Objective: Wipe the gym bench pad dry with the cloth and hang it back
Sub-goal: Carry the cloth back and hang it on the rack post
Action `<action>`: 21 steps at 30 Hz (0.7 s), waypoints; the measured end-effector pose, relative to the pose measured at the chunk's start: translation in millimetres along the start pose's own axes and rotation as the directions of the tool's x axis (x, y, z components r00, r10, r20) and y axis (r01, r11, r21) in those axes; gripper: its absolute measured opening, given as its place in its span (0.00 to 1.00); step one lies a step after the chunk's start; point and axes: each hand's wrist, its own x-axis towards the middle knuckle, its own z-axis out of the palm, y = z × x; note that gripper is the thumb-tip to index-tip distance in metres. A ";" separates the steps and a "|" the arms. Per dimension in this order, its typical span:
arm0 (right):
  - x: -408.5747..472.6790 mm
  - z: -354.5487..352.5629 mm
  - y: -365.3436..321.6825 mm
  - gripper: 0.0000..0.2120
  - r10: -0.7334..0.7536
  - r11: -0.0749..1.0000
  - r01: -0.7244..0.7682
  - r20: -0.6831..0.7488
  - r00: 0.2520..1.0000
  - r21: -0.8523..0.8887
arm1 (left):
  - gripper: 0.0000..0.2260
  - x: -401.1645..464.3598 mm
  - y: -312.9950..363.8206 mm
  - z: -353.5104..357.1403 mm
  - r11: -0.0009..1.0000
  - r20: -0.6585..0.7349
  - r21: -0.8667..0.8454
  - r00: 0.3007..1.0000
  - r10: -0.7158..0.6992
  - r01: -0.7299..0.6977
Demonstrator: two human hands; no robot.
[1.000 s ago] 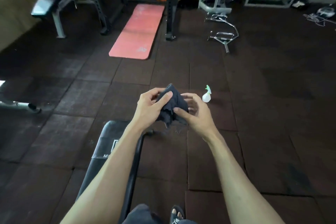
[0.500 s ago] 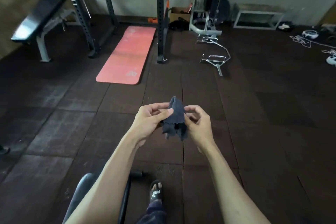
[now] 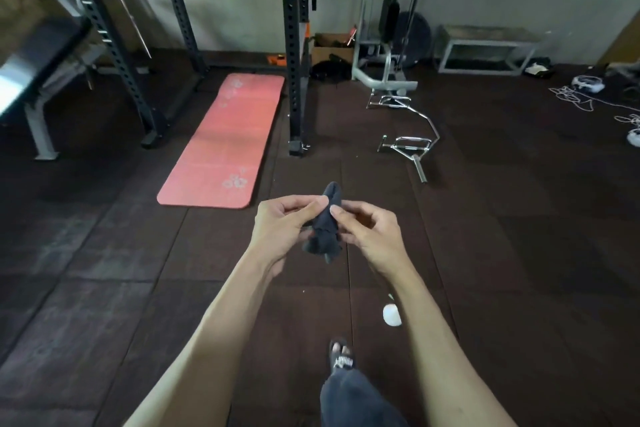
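Bench gone from view; both hands pinch upright cloth (image 3: 325,225) (bunched).

The bench pad has left view (head lifted); a sandalled foot (image 3: 342,355) steps forward.

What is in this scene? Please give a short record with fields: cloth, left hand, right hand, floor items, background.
cloth: dark cloth, bunched, held up between both hands
left hand: left hand pinches the cloth's left side
right hand: right hand pinches its right side
floor items: pink mat; chrome cable handles; white bottle by the right forearm
background: power rack with orange fittings; incline bench at far left, blurred
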 end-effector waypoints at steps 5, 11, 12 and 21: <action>131.7 -13.0 8.0 0.05 -0.042 0.999 0.043 0.032 0.999 -0.030 | 0.07 119.7 13.9 4.2 0.996 -0.046 0.064 0.996 0.073 -0.070; 308.3 -32.9 -16.1 0.05 -0.139 0.942 0.141 0.028 0.990 -0.304 | 0.07 283.1 40.4 12.2 0.917 -0.126 0.351 0.961 0.247 -0.189; 338.2 -34.3 -24.2 0.06 -0.187 0.910 0.189 0.043 0.981 -0.370 | 0.07 308.5 47.9 15.3 0.887 -0.140 0.402 0.943 0.303 -0.226; 541.1 -14.7 -74.7 0.07 -0.479 0.693 0.416 0.055 0.876 -0.589 | 0.15 489.4 108.5 -1.9 0.881 -0.133 0.397 0.934 0.332 -0.257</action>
